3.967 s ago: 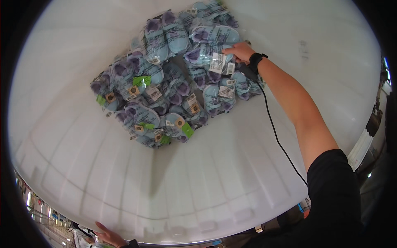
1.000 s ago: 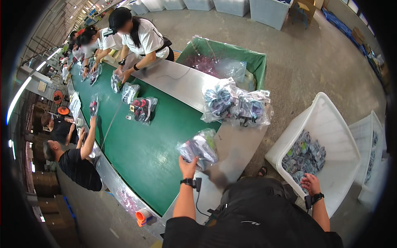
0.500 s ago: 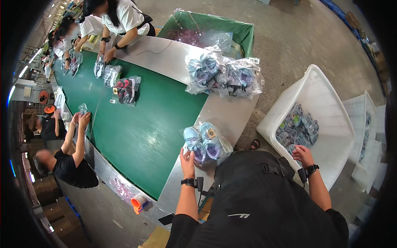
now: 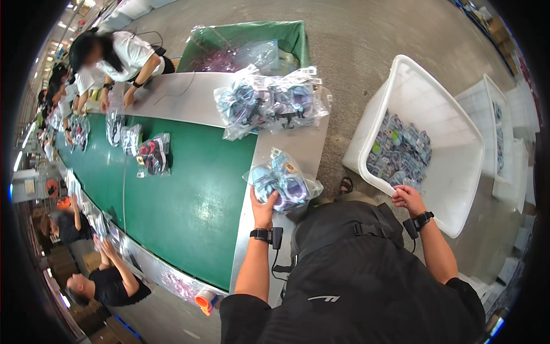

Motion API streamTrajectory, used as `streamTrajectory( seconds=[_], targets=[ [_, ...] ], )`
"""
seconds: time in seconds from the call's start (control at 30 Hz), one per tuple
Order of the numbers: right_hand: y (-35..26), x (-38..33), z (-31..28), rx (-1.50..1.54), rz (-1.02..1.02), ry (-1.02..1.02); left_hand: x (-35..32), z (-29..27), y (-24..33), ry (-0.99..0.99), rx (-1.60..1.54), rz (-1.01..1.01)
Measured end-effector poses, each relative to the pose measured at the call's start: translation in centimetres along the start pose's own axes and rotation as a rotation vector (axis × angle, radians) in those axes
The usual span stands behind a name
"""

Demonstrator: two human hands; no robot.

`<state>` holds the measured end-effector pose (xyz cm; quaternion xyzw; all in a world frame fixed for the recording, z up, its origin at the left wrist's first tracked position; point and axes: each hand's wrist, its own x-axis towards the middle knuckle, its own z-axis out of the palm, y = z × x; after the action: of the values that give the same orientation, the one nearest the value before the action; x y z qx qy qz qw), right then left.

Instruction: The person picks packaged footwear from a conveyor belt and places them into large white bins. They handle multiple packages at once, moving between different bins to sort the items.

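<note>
My left hand (image 4: 263, 210) is closed on the near-left side of a clear bag holding a pair of light blue and purple shoes (image 4: 281, 182), with the thumb over the plastic. This bag is on the metal table edge in front of me. My right hand (image 4: 409, 200) is at the near rim of a white plastic bin (image 4: 444, 189), fingers curled together; whether anything is pinched in them is hidden. Inside the bin lie many bagged shoes (image 4: 401, 146). More bagged blue-purple shoes (image 4: 269, 103) are piled at the table's far corner.
A green conveyor belt (image 4: 189, 212) runs leftward, carrying bagged dark shoes (image 4: 153, 155). Co-workers stand along both sides. Behind the table is a green-lined container (image 4: 252, 34). An orange tape roll (image 4: 205, 301) sits near the belt's edge. Further white bins (image 4: 484, 114) stand right.
My view has shifted, and the surroundings sit differently in it. My left thumb now lies over the shoe bag, which is tilted. My right fingers have come to the bin's rim.
</note>
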<state>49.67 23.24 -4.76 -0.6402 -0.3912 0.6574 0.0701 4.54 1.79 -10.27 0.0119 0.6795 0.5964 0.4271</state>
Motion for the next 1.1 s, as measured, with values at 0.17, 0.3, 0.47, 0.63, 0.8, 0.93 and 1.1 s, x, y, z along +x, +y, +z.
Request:
streamTrajectory(
  seconds=[0.17,0.3,0.47,0.63,0.8,0.93,1.1],
  targets=[
    [2.0,-0.8,-0.2,0.063,0.005,0.068,1.3,0.1,2.8,-0.277,-0.305,-0.174],
    [1.5,-1.7,0.6,0.097,-0.042,0.133,3.3,1.6,5.2,-0.469,-0.174,-0.34],
    [-4.2,0.4,5.1,0.127,-0.202,0.013,6.5,6.1,11.2,-0.822,-0.024,-0.462],
    [-10.6,3.2,9.5,0.329,-0.186,-0.343,7.2,11.8,16.0,-1.113,0.197,-0.445],
    [-12.5,4.7,9.2,0.384,-0.17,-0.513,6.1,20.2,16.5,-1.205,0.448,-0.418],
    [-10.6,6.2,7.0,0.489,-0.153,-0.534,5.3,24.9,14.2,-1.253,0.392,-0.502],
    [-6.1,8.6,4.0,0.614,-0.049,-0.45,6.3,26.5,9.5,-1.016,0.203,-0.524]
  ],
)
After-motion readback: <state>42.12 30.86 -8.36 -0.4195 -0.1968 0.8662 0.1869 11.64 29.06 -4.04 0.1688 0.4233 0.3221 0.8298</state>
